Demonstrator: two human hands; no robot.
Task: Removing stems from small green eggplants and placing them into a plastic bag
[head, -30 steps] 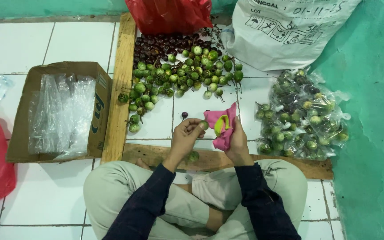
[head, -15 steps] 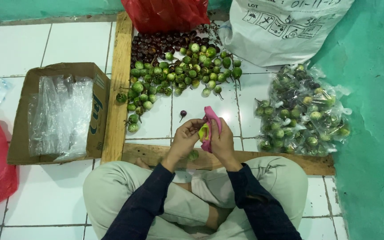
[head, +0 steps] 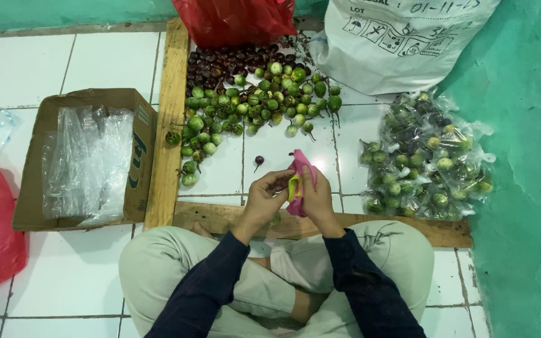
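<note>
I sit cross-legged on a white tiled floor. My right hand (head: 318,199) grips a folded pink plastic sheet (head: 301,166) that wraps a yellow-green piece. My left hand (head: 268,197) pinches the same pink sheet at its left edge, fingers closed on it. Just beyond my hands lies a single small dark purple fruit (head: 258,161) on the tile. Farther out spreads a pile of small round green eggplants (head: 245,106), with darker purple ones (head: 217,64) behind it.
A wooden frame (head: 169,119) borders the pile at left and front. A cardboard box (head: 140,156) holding clear plastic bags sits left. Several clear bags filled with eggplants (head: 427,159) lie right. A white sack (head: 396,37) and red bags (head: 233,19) stand behind.
The pink sheet, spread wide a second ago, has been folded narrow between both hands. My hands have drawn closer together.
</note>
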